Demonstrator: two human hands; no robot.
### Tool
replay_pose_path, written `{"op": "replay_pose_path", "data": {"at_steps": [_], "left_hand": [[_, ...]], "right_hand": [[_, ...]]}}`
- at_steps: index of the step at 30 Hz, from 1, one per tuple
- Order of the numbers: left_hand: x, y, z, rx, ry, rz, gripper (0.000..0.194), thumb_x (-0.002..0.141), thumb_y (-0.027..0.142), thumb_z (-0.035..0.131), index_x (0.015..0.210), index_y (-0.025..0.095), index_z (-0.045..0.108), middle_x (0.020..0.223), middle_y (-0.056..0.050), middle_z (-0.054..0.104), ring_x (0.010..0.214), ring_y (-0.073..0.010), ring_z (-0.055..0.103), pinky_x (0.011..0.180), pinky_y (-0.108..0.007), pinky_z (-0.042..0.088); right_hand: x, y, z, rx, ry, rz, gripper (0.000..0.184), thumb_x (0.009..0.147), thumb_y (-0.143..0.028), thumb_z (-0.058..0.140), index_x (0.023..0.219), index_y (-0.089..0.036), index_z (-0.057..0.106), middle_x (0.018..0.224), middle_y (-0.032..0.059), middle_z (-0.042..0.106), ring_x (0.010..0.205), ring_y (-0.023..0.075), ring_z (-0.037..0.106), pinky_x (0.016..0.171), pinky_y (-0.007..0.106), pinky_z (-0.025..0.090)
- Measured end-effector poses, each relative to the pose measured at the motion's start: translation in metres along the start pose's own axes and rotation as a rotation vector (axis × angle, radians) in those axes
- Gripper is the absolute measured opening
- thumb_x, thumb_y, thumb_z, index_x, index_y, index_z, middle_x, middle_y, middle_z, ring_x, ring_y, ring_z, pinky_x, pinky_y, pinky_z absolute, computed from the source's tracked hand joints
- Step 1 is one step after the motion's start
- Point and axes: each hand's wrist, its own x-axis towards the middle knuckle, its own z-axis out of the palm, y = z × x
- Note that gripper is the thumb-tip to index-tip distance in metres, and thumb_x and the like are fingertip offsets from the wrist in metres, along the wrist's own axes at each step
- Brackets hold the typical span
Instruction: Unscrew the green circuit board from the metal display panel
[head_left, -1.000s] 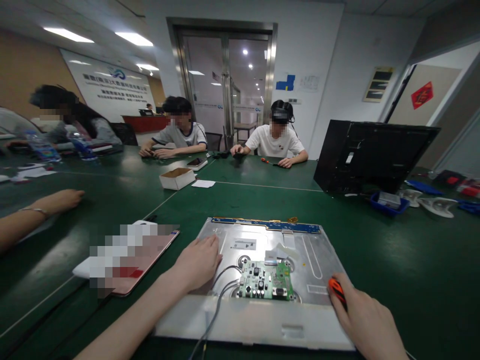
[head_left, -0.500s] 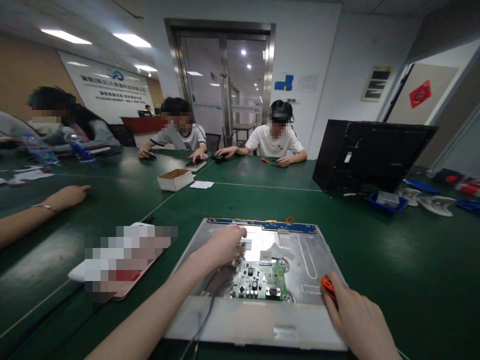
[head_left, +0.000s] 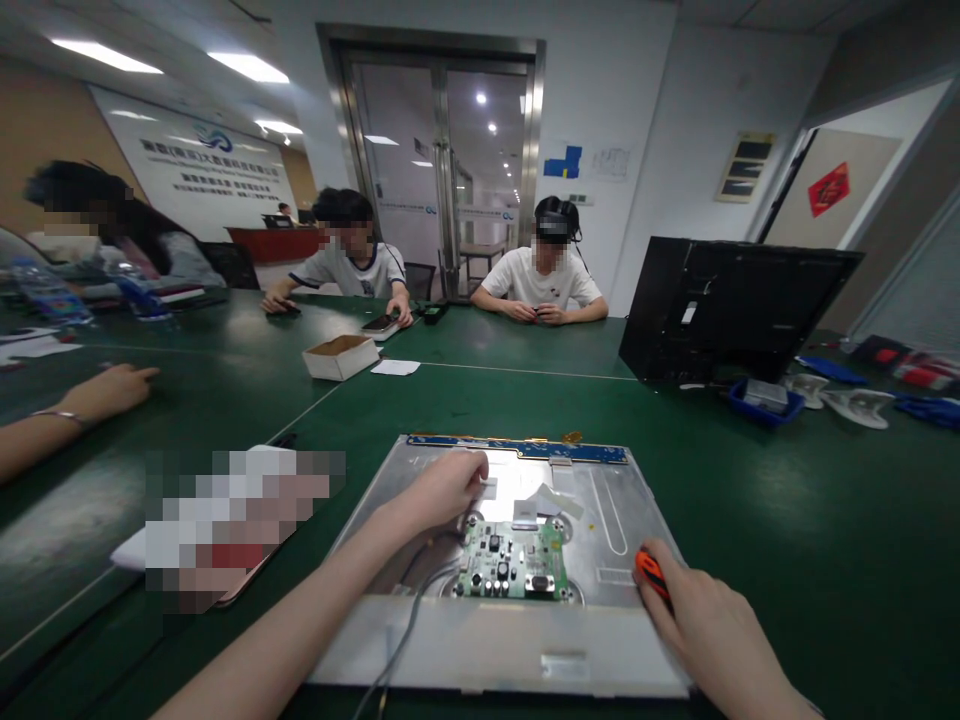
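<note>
A silver metal display panel (head_left: 630, 505) lies flat on the green table in front of me. A small green circuit board (head_left: 512, 570) is mounted near its front middle, with grey wires (head_left: 409, 625) running off toward me. My left hand (head_left: 439, 492) rests on the panel just left of and behind the board, fingers loosely curled, holding nothing. My right hand (head_left: 709, 630) is at the panel's front right corner, closed around an orange-handled screwdriver (head_left: 651, 573).
A black monitor housing (head_left: 731, 310) stands at the right rear, with a blue tray (head_left: 761, 400) beside it. A cardboard box (head_left: 339, 356) sits mid-table. Other people sit across the table; another person's arm (head_left: 67, 420) lies at left. A flat pinkish device (head_left: 225, 520) lies left of the panel.
My left hand has slid from the panel's left side toward its middle, next to the circuit board. My right hand has kept the screwdriver at the corner.
</note>
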Motion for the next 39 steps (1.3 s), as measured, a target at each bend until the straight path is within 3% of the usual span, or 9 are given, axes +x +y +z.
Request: {"op": "replay_pose_path", "data": {"at_steps": [3, 6, 9, 12, 16, 18, 21, 26, 39], "left_hand": [[-0.001, 0.002, -0.003, -0.038, 0.021, 0.025, 0.019, 0.084, 0.005, 0.054, 0.091, 0.019, 0.065, 0.087, -0.006, 0.071, 0.081, -0.0226, 0.065, 0.075, -0.029, 0.049], [0.002, 0.01, -0.005, -0.085, 0.03, 0.073, 0.019, 0.084, 0.006, 0.055, 0.093, 0.018, 0.065, 0.087, -0.005, 0.069, 0.08, -0.0216, 0.064, 0.074, -0.029, 0.048], [0.01, 0.026, -0.002, -0.142, 0.01, 0.149, 0.016, 0.087, 0.007, 0.056, 0.093, 0.018, 0.066, 0.089, -0.005, 0.07, 0.08, -0.0205, 0.064, 0.072, -0.028, 0.048], [0.02, 0.048, 0.006, -0.197, -0.032, 0.233, 0.016, 0.086, 0.005, 0.059, 0.092, 0.017, 0.068, 0.09, -0.005, 0.072, 0.081, -0.0196, 0.065, 0.071, -0.026, 0.048], [0.033, 0.069, 0.019, -0.239, -0.095, 0.316, 0.019, 0.082, 0.001, 0.063, 0.091, 0.016, 0.07, 0.09, -0.004, 0.074, 0.083, -0.0193, 0.067, 0.075, -0.026, 0.049], [0.037, 0.072, 0.023, -0.242, -0.124, 0.337, 0.02, 0.08, -0.001, 0.065, 0.088, 0.016, 0.071, 0.088, -0.004, 0.075, 0.081, -0.0197, 0.067, 0.074, -0.026, 0.048], [0.04, 0.071, 0.029, -0.241, -0.16, 0.355, 0.018, 0.08, 0.001, 0.068, 0.085, 0.017, 0.073, 0.086, -0.004, 0.076, 0.079, -0.0207, 0.067, 0.073, -0.028, 0.048], [0.036, 0.065, 0.037, -0.258, -0.183, 0.372, 0.013, 0.083, 0.004, 0.072, 0.083, 0.017, 0.076, 0.085, -0.004, 0.077, 0.079, -0.0209, 0.068, 0.073, -0.028, 0.047], [0.033, 0.055, 0.041, -0.382, -0.174, 0.386, 0.026, 0.079, -0.002, 0.067, 0.091, 0.015, 0.083, 0.088, -0.004, 0.081, 0.08, -0.0186, 0.072, 0.073, -0.024, 0.05]], "right_hand": [[0.006, 0.006, -0.013, 0.1, -0.003, -0.061, 0.035, 0.102, -0.037, 0.045, 0.128, -0.025, 0.066, 0.085, 0.0086, 0.081, 0.075, 0.0297, 0.079, 0.063, 0.034, 0.053], [0.017, -0.003, -0.042, 0.316, 0.103, -0.096, 0.042, 0.104, -0.045, 0.043, 0.136, -0.023, 0.06, 0.077, 0.0047, 0.075, 0.063, 0.0261, 0.07, 0.06, 0.035, 0.05], [0.033, -0.027, -0.076, 0.599, 0.082, -0.124, 0.041, 0.103, -0.058, 0.051, 0.124, -0.024, 0.06, 0.07, -0.0021, 0.064, 0.055, 0.0197, 0.06, 0.052, 0.029, 0.045], [0.058, -0.055, -0.094, 0.986, 0.089, -0.155, 0.046, 0.099, -0.069, 0.057, 0.11, -0.024, 0.059, 0.065, -0.0068, 0.058, 0.046, 0.014, 0.052, 0.046, 0.026, 0.041], [0.096, -0.076, -0.084, 1.281, 0.125, -0.172, 0.065, 0.082, -0.084, 0.069, 0.093, -0.02, 0.063, 0.067, -0.0015, 0.066, 0.056, 0.0145, 0.062, 0.052, 0.024, 0.05], [0.11, -0.076, -0.071, 1.396, 0.129, -0.046, 0.071, 0.07, -0.089, 0.075, 0.081, -0.02, 0.063, 0.055, -0.0058, 0.056, 0.042, 0.0102, 0.05, 0.04, 0.022, 0.04], [0.117, -0.069, -0.054, 1.47, 0.131, 0.043, 0.075, 0.062, -0.093, 0.075, 0.076, -0.021, 0.06, 0.046, -0.0114, 0.043, 0.032, 0.0054, 0.031, 0.032, 0.019, 0.024], [0.113, -0.058, -0.042, 1.538, 0.128, 0.122, 0.073, 0.057, -0.09, 0.08, 0.073, -0.022, 0.058, 0.042, -0.0142, 0.035, 0.033, 0.004, 0.024, 0.034, 0.018, 0.025], [0.119, -0.053, -0.031, 1.616, 0.11, 0.192, 0.071, 0.053, -0.087, 0.086, 0.071, -0.023, 0.061, 0.04, -0.0132, 0.035, 0.034, 0.0054, 0.028, 0.035, 0.02, 0.028]]}}
